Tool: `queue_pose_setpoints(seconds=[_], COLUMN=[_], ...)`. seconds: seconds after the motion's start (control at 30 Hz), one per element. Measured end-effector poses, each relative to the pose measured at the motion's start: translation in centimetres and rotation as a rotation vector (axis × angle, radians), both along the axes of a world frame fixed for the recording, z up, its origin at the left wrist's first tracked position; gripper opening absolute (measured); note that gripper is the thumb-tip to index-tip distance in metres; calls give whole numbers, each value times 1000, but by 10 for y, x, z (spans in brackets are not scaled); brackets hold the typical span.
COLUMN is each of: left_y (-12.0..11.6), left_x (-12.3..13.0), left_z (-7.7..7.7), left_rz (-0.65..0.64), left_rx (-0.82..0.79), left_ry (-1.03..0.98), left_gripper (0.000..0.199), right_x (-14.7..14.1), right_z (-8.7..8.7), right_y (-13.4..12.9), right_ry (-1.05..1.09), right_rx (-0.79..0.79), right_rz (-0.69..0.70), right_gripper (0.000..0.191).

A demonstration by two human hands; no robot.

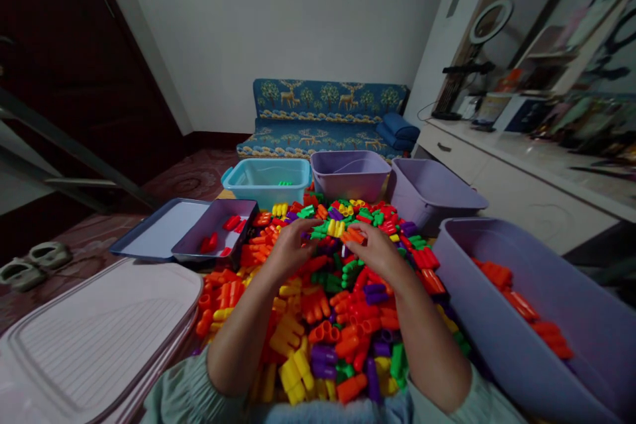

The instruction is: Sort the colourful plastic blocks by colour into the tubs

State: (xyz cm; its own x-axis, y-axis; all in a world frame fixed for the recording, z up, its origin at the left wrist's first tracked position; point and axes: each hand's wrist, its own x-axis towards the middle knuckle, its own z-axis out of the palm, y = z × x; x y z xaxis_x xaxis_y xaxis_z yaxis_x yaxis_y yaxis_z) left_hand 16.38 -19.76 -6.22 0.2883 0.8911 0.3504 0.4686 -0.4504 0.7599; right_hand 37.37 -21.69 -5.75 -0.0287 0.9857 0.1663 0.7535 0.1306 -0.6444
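A large heap of plastic toy building pieces (315, 305), red, orange, yellow, green and purple, spreads in front of me. Over its far part, my left hand (294, 246) has its thumb and fingers apart, close to a green toy piece (320, 230), with nothing visibly gripped. My right hand (373, 250) pinches an orange toy piece (353, 236) between thumb and fingers. Between both hands there is a yellow toy piece (336, 228); whether it lies on the heap or is touched by a finger, I cannot tell.
Behind the heap stand a light blue bin (265, 193) with green pieces and two purple bins (350, 182). A nearer purple bin (462, 278) at right holds red-orange pieces. Left are a dark tray (186, 253) with red pieces, an open lid (159, 228) and pale lids (94, 324).
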Motion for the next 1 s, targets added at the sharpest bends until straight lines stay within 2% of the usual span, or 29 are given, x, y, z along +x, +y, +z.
queue_pose_setpoints(seconds=[0.07, 0.17, 0.3, 0.43, 0.5, 0.6, 0.7, 0.77, 0.87, 1.0], left_y=[1, -2, -13, -20, -17, -10, -5, -5, -6, -5], left_x=[-10, -20, -18, -6, -2, 0, 1, 2, 4, 4], left_z=[3, 10, 13, 8, 4, -2, -7, -8, -8, -7], left_rz=[82, 47, -125, -70, -38, -5, -64, -109, -89, -84], left_rx=[74, 50, -50, -25, -44, -144, -304, -405, -495, -479], left_ry=[165, 324, 478, 548, 428, 81, -307, -514, -662, -654], left_gripper=[35, 21, 26, 20, 21, 27, 39, 46, 53, 48], right_x=[8, 12, 4, -10, -14, -19, -25, -31, -37, -40], right_z=[0, 1, 2, 5, 7, 12, 18, 20, 20, 15], right_y=[2, 4, 2, -2, -4, -8, -13, -16, -17, -14], right_ry=[-41, -15, 296, 488, 507, 595, 696, 727, 744, 762], right_rx=[-15, -26, -45, -121, -112, -149, -251, -254, -208, -168], right_rz=[-48, -93, 10, 103, 89, 115, 248, 300, 258, 204], right_gripper=[39, 41, 41, 38, 32, 31, 33, 33, 33, 32])
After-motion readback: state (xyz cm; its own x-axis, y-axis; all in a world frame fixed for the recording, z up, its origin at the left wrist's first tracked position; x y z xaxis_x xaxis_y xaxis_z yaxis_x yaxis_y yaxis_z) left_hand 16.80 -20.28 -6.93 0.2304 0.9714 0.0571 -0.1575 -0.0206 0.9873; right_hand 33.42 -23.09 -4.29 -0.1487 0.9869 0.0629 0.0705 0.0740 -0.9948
